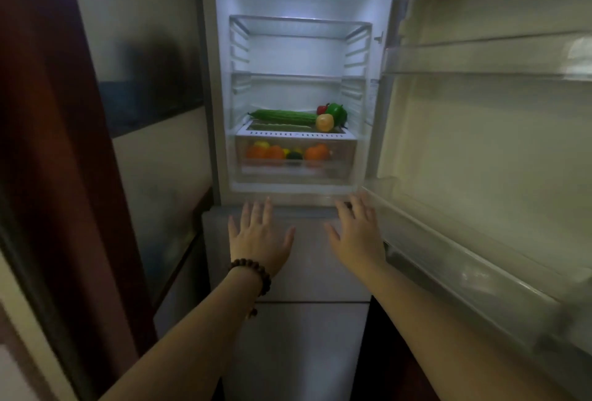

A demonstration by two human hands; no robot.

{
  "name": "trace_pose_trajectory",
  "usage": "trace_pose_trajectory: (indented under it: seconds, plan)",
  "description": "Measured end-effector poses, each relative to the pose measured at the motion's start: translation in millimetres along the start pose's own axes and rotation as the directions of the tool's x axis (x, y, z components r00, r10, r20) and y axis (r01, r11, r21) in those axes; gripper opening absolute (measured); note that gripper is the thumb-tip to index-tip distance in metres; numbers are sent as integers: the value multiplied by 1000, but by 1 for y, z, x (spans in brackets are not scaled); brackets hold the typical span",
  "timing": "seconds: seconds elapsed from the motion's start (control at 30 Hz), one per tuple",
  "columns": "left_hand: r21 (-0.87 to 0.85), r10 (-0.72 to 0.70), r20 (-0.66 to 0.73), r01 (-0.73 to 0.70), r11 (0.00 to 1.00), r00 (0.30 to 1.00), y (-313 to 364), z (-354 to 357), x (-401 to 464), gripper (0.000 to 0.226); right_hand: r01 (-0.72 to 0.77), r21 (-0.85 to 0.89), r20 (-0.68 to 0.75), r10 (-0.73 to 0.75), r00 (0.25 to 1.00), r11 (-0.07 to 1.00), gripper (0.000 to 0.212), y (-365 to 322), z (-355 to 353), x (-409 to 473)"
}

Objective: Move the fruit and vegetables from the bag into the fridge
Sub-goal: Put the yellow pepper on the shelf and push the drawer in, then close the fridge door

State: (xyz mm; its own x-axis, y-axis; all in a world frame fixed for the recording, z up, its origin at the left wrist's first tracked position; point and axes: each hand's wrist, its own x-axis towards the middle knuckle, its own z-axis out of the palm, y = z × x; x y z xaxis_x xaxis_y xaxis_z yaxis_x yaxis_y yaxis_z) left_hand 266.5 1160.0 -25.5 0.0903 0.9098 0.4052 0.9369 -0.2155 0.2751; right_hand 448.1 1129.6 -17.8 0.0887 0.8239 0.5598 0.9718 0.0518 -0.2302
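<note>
The fridge point(221, 86) stands open and lit in front of me. On the shelf above its drawer lie a long green cucumber point(283, 116), a green pepper point(337, 112), a small red pepper point(322, 109) and a yellow pepper point(324, 122). The clear crisper drawer point(296, 166) holds several orange, yellow and dark green fruits. My left hand point(260, 235), a bead bracelet on its wrist, and my right hand point(358, 234) are stretched out below the drawer, fingers straight and spread, holding nothing. No bag is in view.
The open fridge door point(480, 150) with its clear door shelves fills the right side. Closed lower fridge doors point(307, 330) are below my hands. A dark red wooden frame point(64, 144) and a wall stand close on the left.
</note>
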Motion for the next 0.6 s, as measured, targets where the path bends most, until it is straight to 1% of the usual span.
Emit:
trace_pose_trajectory:
  seconds: [0.1,0.2,0.3,0.43,0.5,0.6]
  plan:
    - [-23,13,13,-12,1000,1000,16,-20,-41,78,14,-30,19,-13,1000,999,58,4,-38,-37]
    - [-43,55,9,-55,998,998,33,-36,-69,78,53,-61,-9,-53,999,997,58,10,-76,-66]
    - [-66,134,-5,-135,989,991,51,-49,-90,78,47,-86,-89,-54,995,995,56,20,-109,-93]
    - [-103,227,2,-226,969,974,76,-71,-112,76,-4,-170,-193,-29,981,985,51,42,-145,-127]
    - [-131,274,19,-269,954,962,81,-80,-124,75,-75,-218,-214,27,976,973,54,57,-159,-142]
    - [-152,308,43,-298,942,950,76,-86,-142,75,-249,-280,-86,234,968,927,70,74,-168,-161]
